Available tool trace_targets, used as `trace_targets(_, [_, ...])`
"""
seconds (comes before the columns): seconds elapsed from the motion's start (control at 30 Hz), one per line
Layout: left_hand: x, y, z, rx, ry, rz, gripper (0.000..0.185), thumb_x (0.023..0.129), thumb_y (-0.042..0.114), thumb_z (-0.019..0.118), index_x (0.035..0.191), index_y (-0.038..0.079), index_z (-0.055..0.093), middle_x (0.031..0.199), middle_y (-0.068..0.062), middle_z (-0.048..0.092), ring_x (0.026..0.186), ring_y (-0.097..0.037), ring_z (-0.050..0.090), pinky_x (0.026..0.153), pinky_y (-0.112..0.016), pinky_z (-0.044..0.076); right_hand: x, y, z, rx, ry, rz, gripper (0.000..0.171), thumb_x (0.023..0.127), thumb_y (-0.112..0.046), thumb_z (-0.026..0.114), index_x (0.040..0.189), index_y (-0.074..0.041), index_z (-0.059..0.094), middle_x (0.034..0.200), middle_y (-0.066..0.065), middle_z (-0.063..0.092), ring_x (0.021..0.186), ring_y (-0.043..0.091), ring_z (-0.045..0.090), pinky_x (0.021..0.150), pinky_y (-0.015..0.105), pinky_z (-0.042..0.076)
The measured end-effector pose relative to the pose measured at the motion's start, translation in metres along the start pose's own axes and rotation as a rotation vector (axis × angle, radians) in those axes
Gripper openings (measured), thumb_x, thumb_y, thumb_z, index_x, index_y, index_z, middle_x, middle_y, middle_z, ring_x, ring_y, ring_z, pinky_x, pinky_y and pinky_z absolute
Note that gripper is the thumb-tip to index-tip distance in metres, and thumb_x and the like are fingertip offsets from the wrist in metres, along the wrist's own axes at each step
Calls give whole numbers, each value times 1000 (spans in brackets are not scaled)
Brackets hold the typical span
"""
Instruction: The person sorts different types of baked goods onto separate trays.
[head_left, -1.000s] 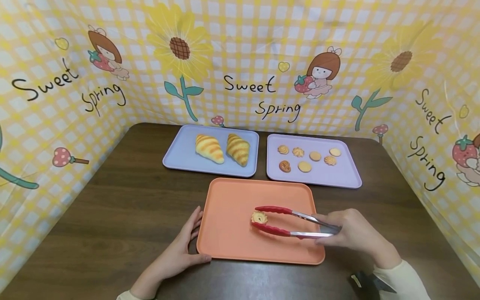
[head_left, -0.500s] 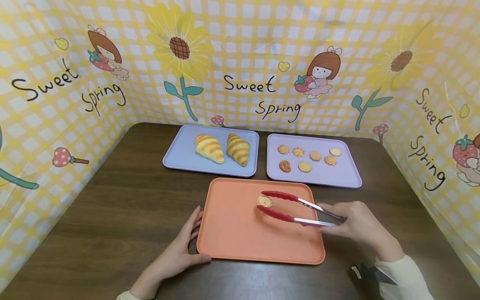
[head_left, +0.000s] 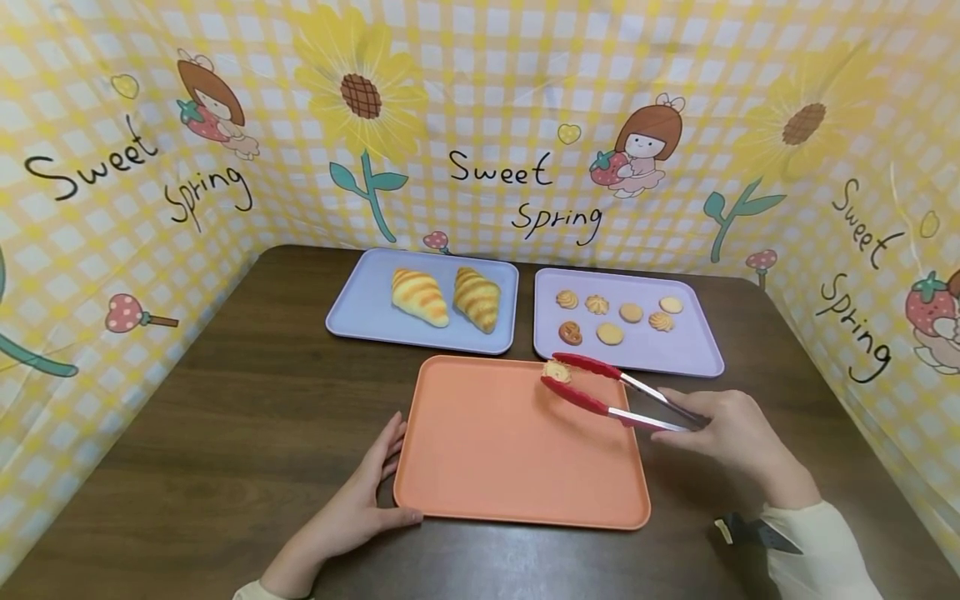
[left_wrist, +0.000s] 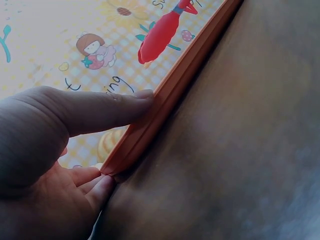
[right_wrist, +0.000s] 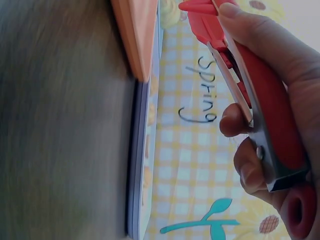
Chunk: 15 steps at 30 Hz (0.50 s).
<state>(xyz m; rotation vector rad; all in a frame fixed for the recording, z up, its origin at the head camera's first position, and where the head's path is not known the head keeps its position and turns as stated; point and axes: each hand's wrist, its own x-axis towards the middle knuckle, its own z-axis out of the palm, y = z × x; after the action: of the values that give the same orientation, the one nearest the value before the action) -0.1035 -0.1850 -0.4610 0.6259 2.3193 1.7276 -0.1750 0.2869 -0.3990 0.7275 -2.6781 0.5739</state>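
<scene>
My right hand (head_left: 742,437) grips a pair of red-tipped metal tongs (head_left: 645,417) by the handle. Between the tongs' red tips sits a small ridged, pale golden cookie (head_left: 557,372), held above the far right part of the orange tray (head_left: 487,450). In the right wrist view, my fingers and thumb wrap round the tongs' red handle (right_wrist: 265,95); the cookie cannot be made out there. My left hand (head_left: 363,496) rests against the orange tray's near left corner, thumb along the front rim and fingers along the left side. The left wrist view shows the thumb (left_wrist: 110,107) touching the rim.
Behind the orange tray, a blue tray (head_left: 356,321) bears two croissants (head_left: 418,297). To its right, a lilac tray (head_left: 693,354) bears several small cookies (head_left: 609,334). A checked yellow cloth (head_left: 495,83) hangs around the dark wooden table (head_left: 225,417).
My right hand has moved the tongs and cookie away from the tray's middle, to the right and toward the lilac tray. The left hand has stayed at the tray corner.
</scene>
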Motion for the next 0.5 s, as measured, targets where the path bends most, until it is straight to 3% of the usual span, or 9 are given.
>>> trace_targets(0.3, [0, -1, 0, 5, 5, 16, 117, 81, 13, 84, 158, 0, -3, 159, -31, 9, 143, -49, 16, 105, -8, 26, -1, 14, -2, -57, 116, -11, 59, 55, -27, 97, 106, -2, 78, 82, 10, 75, 58, 14, 59, 53, 33, 46])
trace_targets(0.5, [0, -2, 0, 3, 8, 21, 117, 81, 13, 84, 158, 0, -3, 159, -30, 10, 143, -49, 16, 105, -9, 26, -3, 22, -8, -77, 104, 115, 63, 58, -32, 96, 109, -1, 76, 80, 18, 73, 62, 26, 63, 57, 43, 47])
